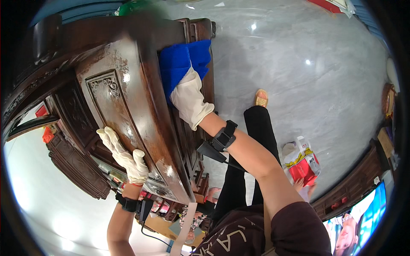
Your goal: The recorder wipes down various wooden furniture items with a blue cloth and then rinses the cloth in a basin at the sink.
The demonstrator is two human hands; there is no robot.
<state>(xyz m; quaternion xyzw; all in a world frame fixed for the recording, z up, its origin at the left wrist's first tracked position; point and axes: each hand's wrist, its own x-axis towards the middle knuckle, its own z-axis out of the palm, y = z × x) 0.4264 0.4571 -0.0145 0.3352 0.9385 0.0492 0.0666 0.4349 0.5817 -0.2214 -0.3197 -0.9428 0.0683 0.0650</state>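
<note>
A white fabric glove covers my left hand, which lies with its fingers spread against the carved panel of a dark, glossy wooden cabinet. My right hand, also in a white glove, is on a blue cloth spread over the cabinet's moulded lower edge. The cloth hides most of those fingers, so their grip does not show. Whitish, streaky patches mark the brown wood around the panel. Black straps with small devices are on both wrists.
Grey polished floor spreads at the right. A red and white paper bag has another person's hands beside it. A lit television stands at lower right. Another person is at bottom centre, near wooden furniture. A green object is at top.
</note>
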